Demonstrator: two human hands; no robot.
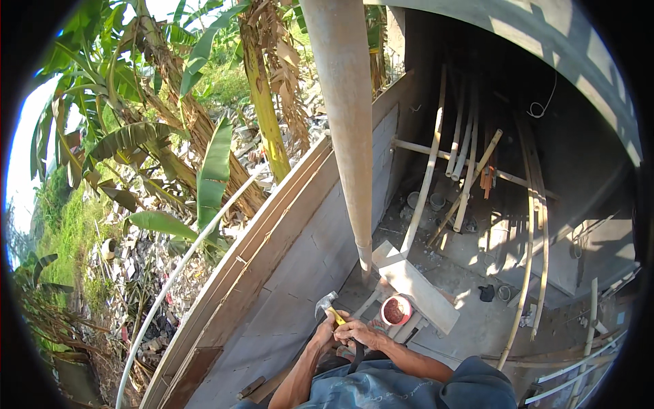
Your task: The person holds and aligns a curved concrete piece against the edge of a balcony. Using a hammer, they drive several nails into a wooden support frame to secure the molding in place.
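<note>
A claw hammer (pixel 337 316) with a metal head and a yellow handle stands tilted in front of me, head up and to the left. My left hand (pixel 325 333) is closed around the handle below the head. Beside it, touching, my right hand (pixel 361 333) is also closed at the handle; its fingers partly hide the grip. A dark strip (pixel 355 358) hangs below the hands, perhaps the lower grip; I cannot tell. Just right of my hands sits a small pink-and-white bucket (pixel 409 314) with reddish-brown contents too small to make out.
A wide board (pixel 422 293) lies beyond the bucket. A thick round post (pixel 344 123) rises ahead. Along my left runs a block wall (pixel 293 293) topped with wooden planks (pixel 238 262); rubble and banana plants lie beyond. Several bamboo poles (pixel 429 163) lean at the right, far below.
</note>
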